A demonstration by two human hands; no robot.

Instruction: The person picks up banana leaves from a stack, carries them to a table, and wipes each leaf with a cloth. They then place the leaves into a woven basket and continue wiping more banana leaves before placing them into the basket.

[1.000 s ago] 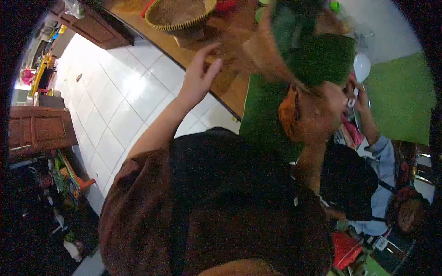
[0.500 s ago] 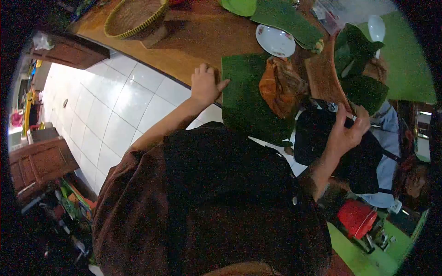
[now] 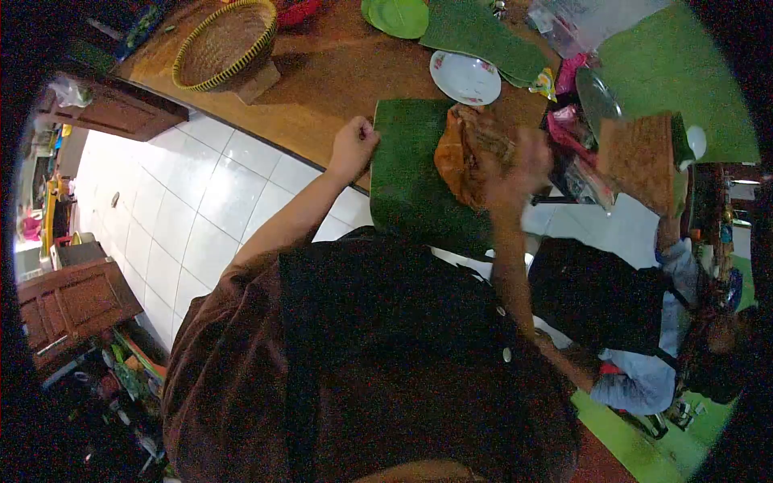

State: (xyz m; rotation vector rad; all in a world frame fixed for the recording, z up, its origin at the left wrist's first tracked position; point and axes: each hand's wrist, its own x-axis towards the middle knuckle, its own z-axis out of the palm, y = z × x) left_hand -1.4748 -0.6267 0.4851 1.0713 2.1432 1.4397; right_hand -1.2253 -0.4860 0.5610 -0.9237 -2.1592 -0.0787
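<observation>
A dark green banana leaf [image 3: 403, 165] lies at the near edge of the table. On it rests a wrinkled orange-brown piece of food [image 3: 463, 165], whose kind I cannot make out. My left hand [image 3: 353, 150] is on the table edge beside the leaf's left side, its fingers curled into a loose fist with nothing seen in them. Over the right part of the brown piece is my right hand [image 3: 519, 165], smeared by motion, so its fingers do not show clearly. A co-worker at the right holds up a brown wooden board [image 3: 640, 157].
A white flowered plate [image 3: 465, 78] stands behind the leaf. More banana leaves [image 3: 483, 40] lie farther back. A woven basket [image 3: 225, 44] sits at the far left, near a red item [image 3: 298, 12]. Pink packages [image 3: 570, 125] and a clear oval lid or dish [image 3: 600, 95] are at the right.
My right hand has left the wooden board and moved left over the brown piece. The board has moved right in the co-worker's hold. My left hand's fingers have curled in.
</observation>
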